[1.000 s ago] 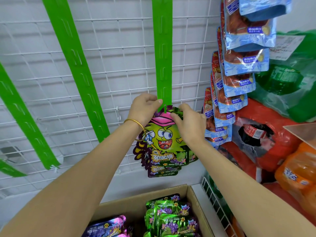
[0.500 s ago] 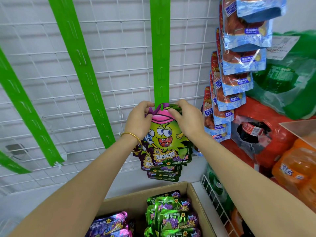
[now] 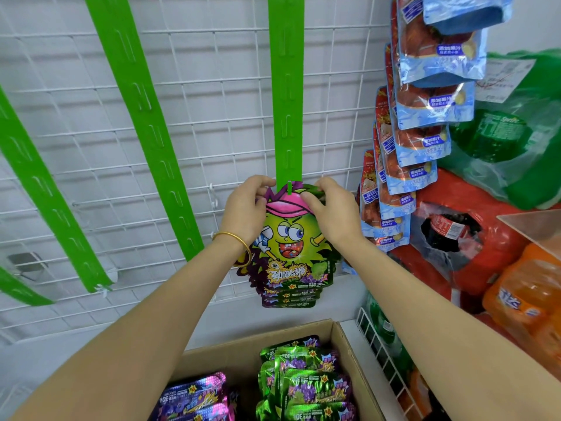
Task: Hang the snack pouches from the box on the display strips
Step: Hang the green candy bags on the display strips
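Snack pouch, head view: it sits at the lower end of the middle green display strip, against the white wire grid. A green tab of the strip shows through the top of the pouch. The print shows a green cartoon face in a pink cap, yellow Chinese characters and the figure "30". More pouches of the same kind hang behind and below it.

Left hand, with a gold bangle at the wrist, pinches the top left edge of the pouch. Right hand pinches the top right edge.

Cardboard box below holds green pouches and purple pouches.

Blue pouches with Chinese labels hang at right. Beyond them, a green shrink-wrapped pack reads "Sprite".
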